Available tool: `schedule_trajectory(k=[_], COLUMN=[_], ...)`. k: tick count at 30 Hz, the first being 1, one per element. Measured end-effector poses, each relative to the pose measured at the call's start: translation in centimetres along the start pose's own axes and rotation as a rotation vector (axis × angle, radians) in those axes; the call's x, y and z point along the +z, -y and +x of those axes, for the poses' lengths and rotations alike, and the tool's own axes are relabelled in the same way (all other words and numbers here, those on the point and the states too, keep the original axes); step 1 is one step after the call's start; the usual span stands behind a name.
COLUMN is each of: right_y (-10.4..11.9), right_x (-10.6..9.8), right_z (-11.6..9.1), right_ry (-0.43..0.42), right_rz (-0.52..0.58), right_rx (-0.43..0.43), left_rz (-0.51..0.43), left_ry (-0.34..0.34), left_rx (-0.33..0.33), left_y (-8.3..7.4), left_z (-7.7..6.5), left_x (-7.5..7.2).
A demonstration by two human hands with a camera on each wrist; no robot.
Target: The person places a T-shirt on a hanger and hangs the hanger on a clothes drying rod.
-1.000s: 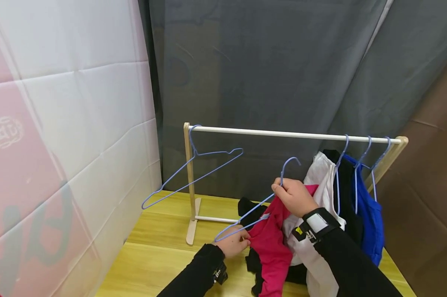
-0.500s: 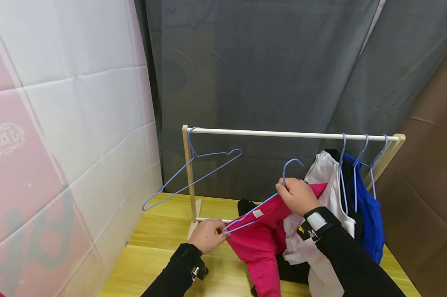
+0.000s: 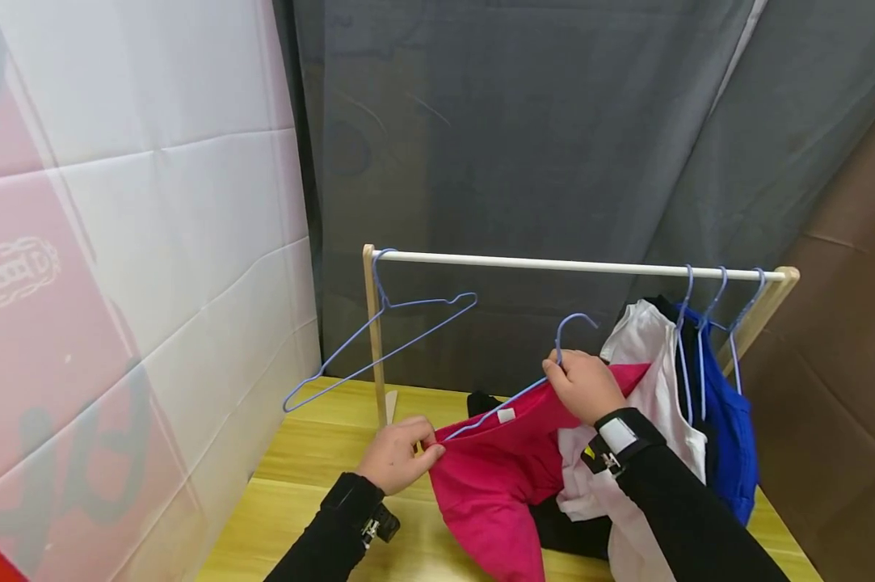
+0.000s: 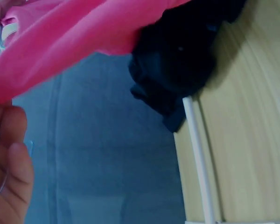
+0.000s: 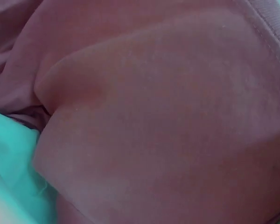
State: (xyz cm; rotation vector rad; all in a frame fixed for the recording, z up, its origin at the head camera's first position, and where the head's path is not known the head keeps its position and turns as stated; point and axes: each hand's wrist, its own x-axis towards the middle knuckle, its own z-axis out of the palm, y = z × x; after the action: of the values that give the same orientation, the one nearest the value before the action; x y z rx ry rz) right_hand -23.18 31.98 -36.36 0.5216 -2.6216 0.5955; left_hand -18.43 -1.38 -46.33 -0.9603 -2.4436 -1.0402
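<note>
My right hand [image 3: 586, 386] grips a blue hanger [image 3: 558, 339] just below its hook. Pink pants [image 3: 484, 493] hang around the hanger's lower part, with a white label [image 3: 506, 415] inside the waistband. At the waistband's left end, my left hand [image 3: 399, 454] pinches the fabric between thumb and fingers. The hanger's left end is now covered by the cloth there. In the left wrist view, the stretched pink fabric [image 4: 84, 37] runs up from my curled fingers [image 4: 19, 163]. Pink cloth [image 5: 154, 116] fills nearly all of the right wrist view; neither hand shows there.
A clothes rack with a white rail [image 3: 524, 261] stands behind. One bare blue hanger [image 3: 379, 364] hangs at its left. White [image 3: 648, 339], black and blue clothes [image 3: 731, 436] hang at the right. Dark cloth [image 4: 172, 60] lies on the wooden table [image 3: 306, 501] beneath the pants.
My left hand has moved left and up, drawing the pants' waistband over the hanger's left end, which showed bare before. My right hand has kept its hold on the hanger.
</note>
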Motion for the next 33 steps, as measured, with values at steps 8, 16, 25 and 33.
schedule_trajectory(k=[8,16,25,33], right_y=[1.4,2.7,2.7,2.7], right_x=[0.7,1.0,1.1,1.1], right_z=[0.0,-0.1,-0.5,-0.7], right_ry=[0.04,0.053,0.038,0.013], right_rz=[0.026,-0.004,0.015,0.037], right_rx=[-0.101,-0.133,-0.151,-0.154], left_rz=[0.015,0.083,-0.093,-0.199], left_ry=[-0.006,-0.072,-0.052,0.075], left_rx=[-0.031,-0.082,-0.047,-0.281], left_y=[-3.2,-6.5,-7.0,-6.4], left_z=[2.3,4.9,5.5,4.9], left_x=[0.9,2.2,3.3,3.9])
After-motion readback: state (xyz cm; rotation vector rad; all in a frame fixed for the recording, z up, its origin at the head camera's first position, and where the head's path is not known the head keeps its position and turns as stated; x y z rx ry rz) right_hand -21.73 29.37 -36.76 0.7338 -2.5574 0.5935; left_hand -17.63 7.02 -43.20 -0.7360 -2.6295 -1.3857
